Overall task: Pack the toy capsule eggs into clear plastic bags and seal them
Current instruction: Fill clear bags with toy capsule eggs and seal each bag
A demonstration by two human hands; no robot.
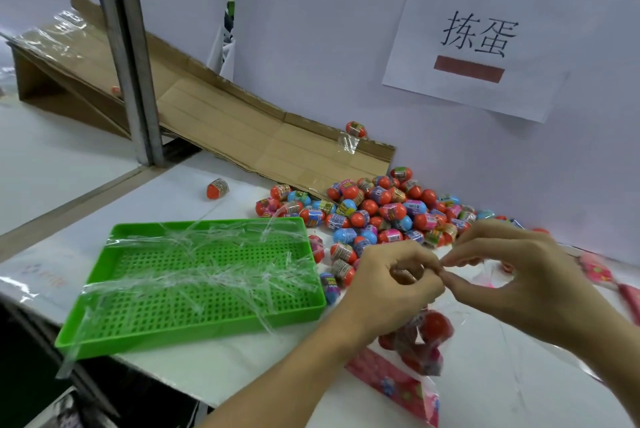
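My left hand (388, 285) and my right hand (512, 271) met in front of me, thumbs and forefingers pinched together on the top edge of a clear plastic bag (450, 309). Both hands were clenched on that thin film, the remaining fingers curled loosely. The bag hung down below my fingers to the white table (214, 355), and inside its lower part lay a few capsule eggs (434, 325), mostly orange-red, with a pink printed header card (391, 382) at the bag's near end on the table.

Beyond my hands, a heap of loose capsule eggs (381, 209) in orange, blue, pink and purple was piled against the white partition wall (311, 46). One single egg (217, 189) lay apart on the table to the left, and another (356, 129) sat at the far edge of the cardboard chute (221, 122) that sloped down toward the heap.

To my left a green perforated tray (194, 316) rested on the table, with strips of clear plastic film (207, 271) strewn across it. A paper sign (478, 36) with two characters was taped to the wall, and a grey metal post (128, 53) stood at the left.
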